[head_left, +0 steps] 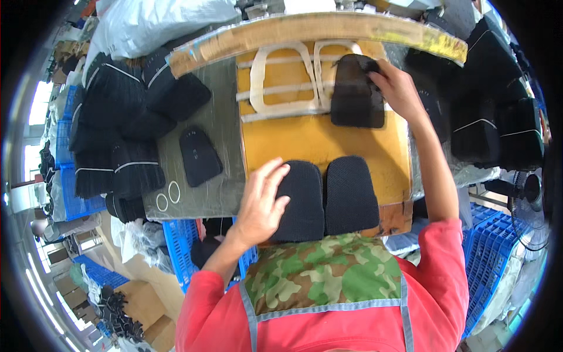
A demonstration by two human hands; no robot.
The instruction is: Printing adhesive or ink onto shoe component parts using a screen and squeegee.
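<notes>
My right hand (397,89) pinches the upper right edge of a thin black pad (358,97), dark and partly see-through from motion or weave. That pad lies over the right one of two white outline frames (256,82) at the far side of a yellow board (270,138). My left hand (262,205) has its fingers apart, beside or touching the left edge of a black textured pad (302,199) near me. Right of it, a matching black pad (352,196) lies flat, its straight end toward me. Both have rounded far corners.
A worn wooden bar (316,29) spans the back of the board. Stacks of black pads (108,100) stand on the left, more black stacks (475,135) on the right. One loose pad (200,156) and two white rings (174,192) lie left. Blue crates (492,252) stand below.
</notes>
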